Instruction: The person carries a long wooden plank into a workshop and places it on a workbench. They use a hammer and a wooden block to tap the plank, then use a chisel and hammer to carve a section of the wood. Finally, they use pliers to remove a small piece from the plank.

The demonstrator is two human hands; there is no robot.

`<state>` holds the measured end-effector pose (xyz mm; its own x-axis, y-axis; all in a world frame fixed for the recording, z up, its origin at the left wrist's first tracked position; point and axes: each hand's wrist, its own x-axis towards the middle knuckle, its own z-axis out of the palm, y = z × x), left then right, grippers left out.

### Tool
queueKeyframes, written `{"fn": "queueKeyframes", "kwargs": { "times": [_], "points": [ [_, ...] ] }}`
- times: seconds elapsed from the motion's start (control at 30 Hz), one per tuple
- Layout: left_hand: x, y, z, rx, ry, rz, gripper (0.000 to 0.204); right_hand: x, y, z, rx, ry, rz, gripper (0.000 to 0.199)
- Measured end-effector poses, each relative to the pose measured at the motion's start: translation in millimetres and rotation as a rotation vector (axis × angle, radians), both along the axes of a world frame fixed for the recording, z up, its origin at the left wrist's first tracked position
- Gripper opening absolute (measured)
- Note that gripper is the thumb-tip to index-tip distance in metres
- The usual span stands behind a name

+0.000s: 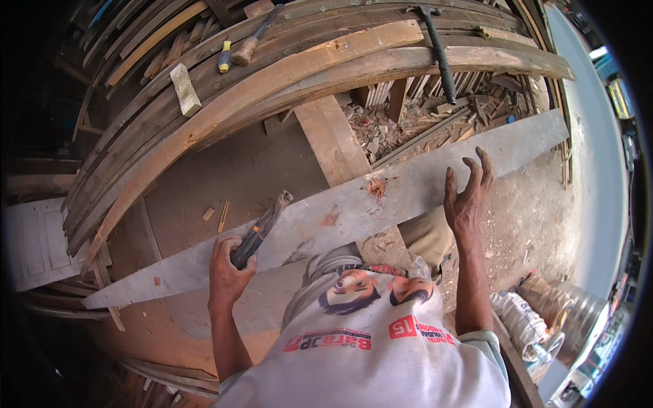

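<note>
- Your left hand grips a dark-handled metal claw tool, fingers wrapped around its handle.
- Your right hand rests on the long grey weathered wooden plank, fingers spread wide.

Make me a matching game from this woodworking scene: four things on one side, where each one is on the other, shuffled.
Things:
1. pliers
2. right hand
3. mallet
4. wood scraps

Places:
A. lying on the stacked planks at the top
B. on the ground beyond the grey plank
C. gripped in the left hand
D. fingers spread over the grey plank

Pairs: 1-C, 2-D, 3-A, 4-B
</note>
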<state>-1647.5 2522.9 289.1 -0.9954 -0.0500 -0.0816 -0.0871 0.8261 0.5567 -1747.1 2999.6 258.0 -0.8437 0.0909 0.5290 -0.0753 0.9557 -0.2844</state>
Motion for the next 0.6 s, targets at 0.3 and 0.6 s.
{"fn": "queueKeyframes", "kwargs": {
  "times": [0.3, 0.6],
  "points": [
    [-16, 19, 54, 0.181, 0.001, -0.108, 0.035, 28, -9, 1, -0.157, -0.284, -0.019, 0.053],
    [-53, 112, 105, 0.310, 0.075, -0.636, 0.038, 53, -121, 87, -0.085, -0.338, 0.832, 0.050]
  ]
}}
